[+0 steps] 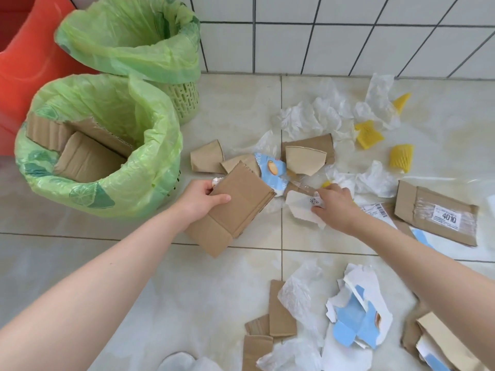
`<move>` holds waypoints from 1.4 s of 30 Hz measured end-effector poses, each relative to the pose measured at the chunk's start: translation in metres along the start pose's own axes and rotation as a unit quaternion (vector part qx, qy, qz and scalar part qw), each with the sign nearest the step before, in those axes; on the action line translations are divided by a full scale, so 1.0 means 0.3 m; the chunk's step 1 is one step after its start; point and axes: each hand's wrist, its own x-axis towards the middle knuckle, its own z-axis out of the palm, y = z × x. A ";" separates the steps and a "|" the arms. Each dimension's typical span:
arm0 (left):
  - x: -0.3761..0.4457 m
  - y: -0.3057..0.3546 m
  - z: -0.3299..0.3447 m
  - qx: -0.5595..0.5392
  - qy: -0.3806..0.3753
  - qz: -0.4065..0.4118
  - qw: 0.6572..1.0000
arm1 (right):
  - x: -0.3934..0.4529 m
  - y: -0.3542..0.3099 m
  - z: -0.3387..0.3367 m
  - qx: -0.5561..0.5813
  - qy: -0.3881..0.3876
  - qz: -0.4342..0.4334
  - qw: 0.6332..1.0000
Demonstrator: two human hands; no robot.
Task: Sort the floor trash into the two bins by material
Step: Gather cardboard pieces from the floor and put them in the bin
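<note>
My left hand (205, 199) grips a folded brown cardboard piece (233, 210) just above the floor, right of the near bin (158, 145). That bin has a green liner and holds several cardboard pieces (80, 153). Behind it, the far bin (128, 36) with a green liner looks empty from here. My right hand (334, 207) pinches a white torn card scrap (302, 211) with a small printed code, lying on the floor. Around both hands lie brown cup sleeves (308, 159), clear plastic film (316, 116), yellow foam nets (368, 135) and a blue-white wrapper (273, 170).
A labelled cardboard flap (436, 212) lies at the right. Torn white-and-blue card (359, 319), plastic bags and brown cardboard scraps (278, 314) cover the near floor. A red object (24, 57) stands behind the bins at the left. A white tiled wall (348, 36) closes the back.
</note>
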 end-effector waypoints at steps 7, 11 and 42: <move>0.123 0.039 0.095 -0.026 0.078 -0.023 0.996 | 0.000 0.059 0.005 -0.068 0.006 0.014 0.998; 0.184 0.073 0.150 -0.079 0.112 -0.048 0.989 | -0.019 0.078 0.014 -0.088 0.012 0.039 0.995; -0.124 0.070 0.008 -0.107 0.184 0.067 0.975 | -0.155 -0.081 -0.098 0.340 -0.004 0.012 0.940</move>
